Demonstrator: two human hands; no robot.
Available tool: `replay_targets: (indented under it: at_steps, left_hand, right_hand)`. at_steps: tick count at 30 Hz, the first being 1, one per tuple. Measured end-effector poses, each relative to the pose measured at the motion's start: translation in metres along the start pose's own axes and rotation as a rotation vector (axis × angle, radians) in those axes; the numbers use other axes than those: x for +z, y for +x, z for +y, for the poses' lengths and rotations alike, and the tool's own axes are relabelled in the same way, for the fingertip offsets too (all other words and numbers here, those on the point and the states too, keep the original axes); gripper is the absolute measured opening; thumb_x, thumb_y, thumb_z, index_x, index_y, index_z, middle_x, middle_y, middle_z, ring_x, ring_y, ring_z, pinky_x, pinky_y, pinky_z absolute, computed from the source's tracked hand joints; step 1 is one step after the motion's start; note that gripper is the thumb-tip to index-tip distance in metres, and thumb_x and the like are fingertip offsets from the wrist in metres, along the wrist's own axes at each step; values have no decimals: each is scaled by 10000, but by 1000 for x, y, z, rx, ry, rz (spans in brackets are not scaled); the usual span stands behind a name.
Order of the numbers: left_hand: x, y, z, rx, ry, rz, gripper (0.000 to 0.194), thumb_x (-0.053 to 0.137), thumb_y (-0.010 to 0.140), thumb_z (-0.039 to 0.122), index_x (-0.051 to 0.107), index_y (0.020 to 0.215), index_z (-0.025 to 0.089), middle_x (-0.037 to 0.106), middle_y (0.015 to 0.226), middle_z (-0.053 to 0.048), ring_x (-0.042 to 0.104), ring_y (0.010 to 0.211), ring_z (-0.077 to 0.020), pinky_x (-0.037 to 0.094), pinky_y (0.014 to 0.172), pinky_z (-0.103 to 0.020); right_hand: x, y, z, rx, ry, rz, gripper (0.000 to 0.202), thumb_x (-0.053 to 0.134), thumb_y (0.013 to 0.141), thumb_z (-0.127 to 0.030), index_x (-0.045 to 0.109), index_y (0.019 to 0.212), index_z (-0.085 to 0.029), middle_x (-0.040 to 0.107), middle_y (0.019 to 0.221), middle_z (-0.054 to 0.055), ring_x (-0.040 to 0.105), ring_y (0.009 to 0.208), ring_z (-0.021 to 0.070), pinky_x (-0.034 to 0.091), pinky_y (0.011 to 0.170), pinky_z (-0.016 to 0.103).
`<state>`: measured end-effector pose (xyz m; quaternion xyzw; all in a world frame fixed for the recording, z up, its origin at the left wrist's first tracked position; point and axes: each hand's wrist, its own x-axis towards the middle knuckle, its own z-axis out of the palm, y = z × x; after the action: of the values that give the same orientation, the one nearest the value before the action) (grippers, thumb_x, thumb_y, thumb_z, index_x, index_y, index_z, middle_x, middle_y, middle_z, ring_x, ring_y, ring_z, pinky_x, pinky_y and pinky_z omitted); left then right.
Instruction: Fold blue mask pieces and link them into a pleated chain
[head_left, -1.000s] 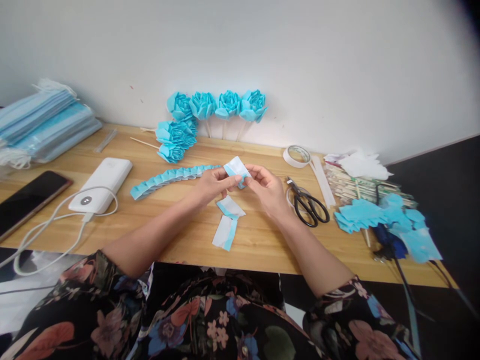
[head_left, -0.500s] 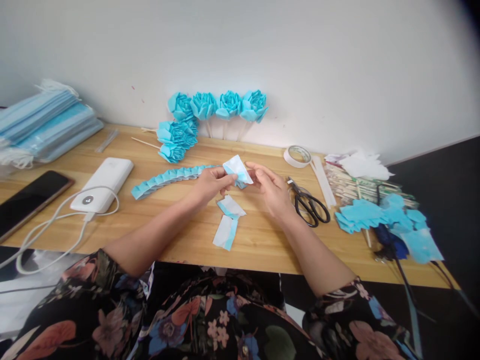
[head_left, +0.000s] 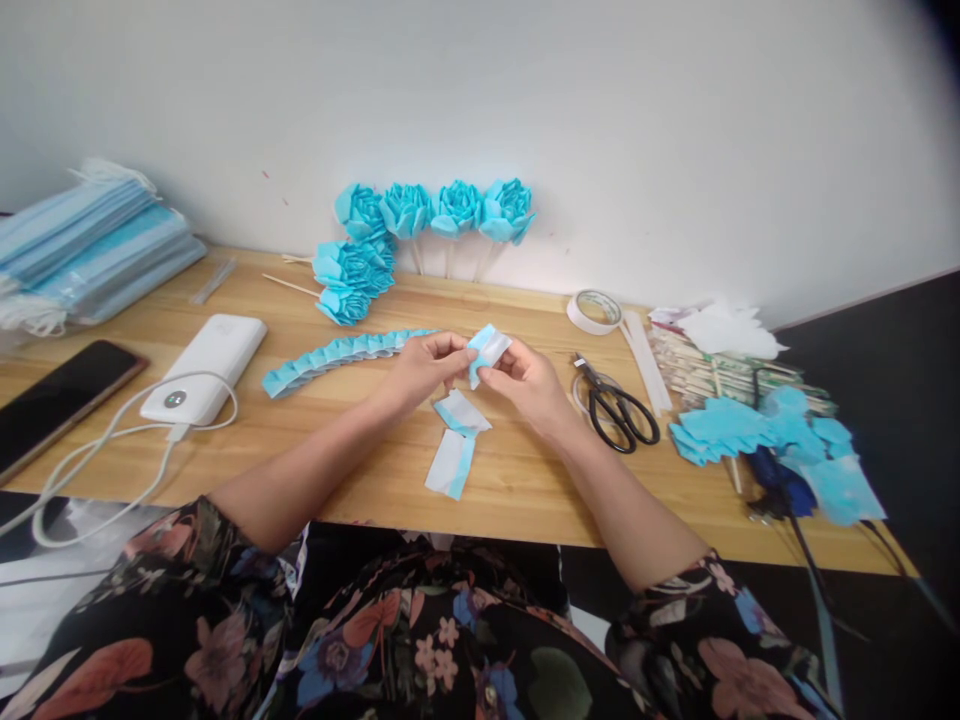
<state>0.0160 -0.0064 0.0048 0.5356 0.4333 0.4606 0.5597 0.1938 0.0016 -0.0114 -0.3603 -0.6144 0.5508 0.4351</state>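
From here I see the left hand [head_left: 435, 362] closed to a pinch, thumb and fingers on a small folded blue-and-white piece [head_left: 486, 354]. The right hand [head_left: 521, 375] pinches the other side of it, its fingers curled. The piece is held up above the wooden tabletop [head_left: 360, 440], and two more blue-and-white pieces [head_left: 454, 440] lie on the wood just below it. A pleated blue strip [head_left: 341, 358] runs out beside the left hand, and black-handled scissors [head_left: 619, 408] lie near the right wrist.
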Motion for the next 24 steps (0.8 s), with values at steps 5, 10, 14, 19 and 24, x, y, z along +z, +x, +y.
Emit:
replay_targets:
  at_steps: [5,10,14,19,24]
  left_hand:
    - [1,-3,0,8,187,-22,233,698,739,362,617,680,151,565,573,17,461,522,-84,342,494,-210]
    - [4,-5,2,42,251,-51,179,660,773,313,631,690,157,538,550,34,439,512,-76,327,490,-202]
    - [6,-6,5,-16,180,-63,174,672,766,323,648,728,154,536,541,39,449,486,-73,321,471,-198]
    - [6,-7,8,-42,148,-37,193,664,776,336,685,745,147,560,547,26,477,484,-81,331,463,-199]
    - [3,-5,6,-70,147,3,206,663,785,314,654,667,145,564,513,17,466,452,-76,339,451,-197]
  right_hand:
    - [-4,0,-4,1,-2,63,388,787,740,-371,676,1089,-244,703,955,0,628,840,151,511,801,305]
    - [-6,0,-3,12,-114,124,231,761,751,-384,701,901,-218,670,788,-16,583,719,138,478,695,277]
    - [-5,0,-3,-7,-140,153,197,755,742,-379,687,822,-213,653,749,-19,561,694,135,464,671,274]
    - [-5,0,-3,-15,-140,143,174,745,754,-359,677,823,-215,646,751,-20,556,692,132,465,665,272]
    - [-7,0,-3,-93,-185,164,137,712,795,-327,665,874,-226,647,794,-19,577,704,130,487,670,268]
